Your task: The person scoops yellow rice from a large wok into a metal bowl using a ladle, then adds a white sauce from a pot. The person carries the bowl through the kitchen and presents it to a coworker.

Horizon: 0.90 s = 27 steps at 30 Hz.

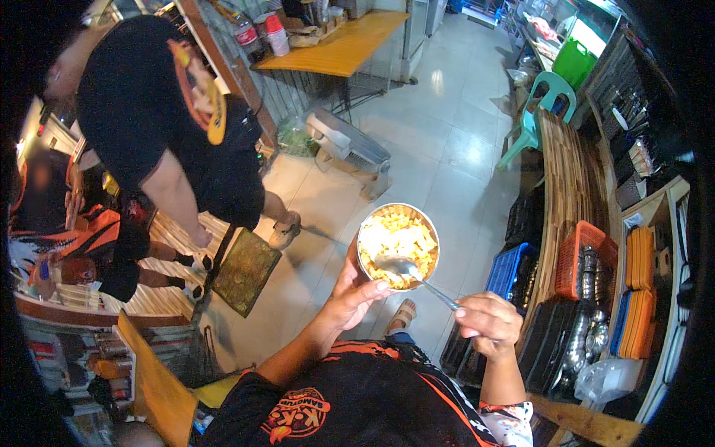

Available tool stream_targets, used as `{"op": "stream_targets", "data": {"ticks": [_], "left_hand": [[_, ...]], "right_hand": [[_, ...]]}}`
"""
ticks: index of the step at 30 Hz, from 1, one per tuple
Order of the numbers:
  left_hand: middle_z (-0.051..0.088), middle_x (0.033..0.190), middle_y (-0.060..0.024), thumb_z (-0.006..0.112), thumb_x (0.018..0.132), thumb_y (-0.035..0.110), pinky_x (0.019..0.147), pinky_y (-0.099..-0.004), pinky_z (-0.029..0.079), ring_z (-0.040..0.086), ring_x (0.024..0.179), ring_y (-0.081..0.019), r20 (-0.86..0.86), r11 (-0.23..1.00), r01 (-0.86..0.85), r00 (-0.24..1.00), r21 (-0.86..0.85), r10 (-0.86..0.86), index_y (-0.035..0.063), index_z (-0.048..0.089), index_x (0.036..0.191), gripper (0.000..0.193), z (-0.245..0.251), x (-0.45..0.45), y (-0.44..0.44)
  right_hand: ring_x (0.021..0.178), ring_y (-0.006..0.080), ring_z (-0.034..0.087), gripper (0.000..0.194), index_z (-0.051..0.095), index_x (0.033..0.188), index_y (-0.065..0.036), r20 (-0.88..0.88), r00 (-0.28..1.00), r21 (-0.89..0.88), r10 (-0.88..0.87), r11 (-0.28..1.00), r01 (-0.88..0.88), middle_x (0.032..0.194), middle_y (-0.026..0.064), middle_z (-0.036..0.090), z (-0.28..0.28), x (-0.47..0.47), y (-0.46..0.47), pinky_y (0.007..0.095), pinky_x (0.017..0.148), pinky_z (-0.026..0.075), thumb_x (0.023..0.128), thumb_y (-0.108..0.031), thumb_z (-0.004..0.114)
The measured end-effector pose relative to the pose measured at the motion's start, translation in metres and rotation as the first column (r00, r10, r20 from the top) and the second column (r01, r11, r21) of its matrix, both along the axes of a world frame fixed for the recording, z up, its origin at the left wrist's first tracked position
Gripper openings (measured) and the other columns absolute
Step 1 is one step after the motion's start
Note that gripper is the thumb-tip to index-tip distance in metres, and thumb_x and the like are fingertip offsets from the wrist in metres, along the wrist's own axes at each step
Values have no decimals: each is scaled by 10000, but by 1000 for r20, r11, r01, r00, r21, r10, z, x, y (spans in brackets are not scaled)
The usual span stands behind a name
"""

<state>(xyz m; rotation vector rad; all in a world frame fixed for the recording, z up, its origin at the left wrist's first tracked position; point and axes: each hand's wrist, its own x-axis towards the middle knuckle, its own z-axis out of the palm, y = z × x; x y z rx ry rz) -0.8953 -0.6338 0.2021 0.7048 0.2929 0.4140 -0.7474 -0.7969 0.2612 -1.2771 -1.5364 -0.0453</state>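
Note:
My left hand (354, 299) grips a round metal bowl (437, 246) from its left side, thumb on the near rim. Inside the bowl lies yellowish, chunky food (399, 223), brightly lit so that its detail is washed out at the upper left. A metal spoon (433, 288) is pinched by its handle in my right hand (491, 324). The spoon's head rests against the food near the bowl's front. Both hands are held out before my black shirt, above the tiled floor.
A person in black (167, 112) stands at left beside a dark mat (247, 272). Ahead are a floor fan (349, 142) and an orange-topped table (341, 47). To the right are a green chair (550, 106), a blue crate (507, 268), and an orange basket (568, 260) beside metal bowls (578, 341).

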Motion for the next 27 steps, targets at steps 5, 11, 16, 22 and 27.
{"op": "stream_targets", "data": {"ticks": [5,11,16,22,27], "left_hand": [[314,1295,-111,635,682,73,908,-447,400,361,1189,-267,14,999,8,1000,38,-9,159,94,1345,860,-4,84,-5],[348,1273,-122,632,719,113,862,-439,453,455,1109,-293,-12,999,-44,999,11,44,148,146,1316,771,-2,163,-14],[317,1305,-127,645,719,163,870,-472,440,407,1153,-324,4,999,-13,1000,49,13,149,165,1325,774,1,219,-3],[305,1314,-126,647,714,194,867,-476,437,392,1166,-323,17,997,23,1000,73,-25,153,157,1332,790,-9,297,20],[311,1301,-108,630,719,131,880,-424,436,407,1156,-280,56,997,75,996,26,-76,173,122,1335,800,-12,372,59]], "right_hand": [[591,225,590,219,613,835,15,-269,960,109,-84,987,117,710,143,607,0,88,-15,290,535,464,795,-200,598],[596,218,597,201,586,827,18,-400,914,112,-65,987,118,683,128,598,2,155,-22,296,540,481,823,-182,570],[583,220,594,203,572,818,25,-374,917,74,-141,981,181,694,137,598,-9,196,-21,296,536,483,837,-177,554],[634,236,601,198,574,840,21,-274,911,75,-307,938,339,720,152,606,-27,257,-1,295,557,479,841,-174,541],[637,232,601,194,582,851,15,-291,913,106,-287,938,329,747,145,614,-43,323,47,302,582,479,844,-174,538]]}}
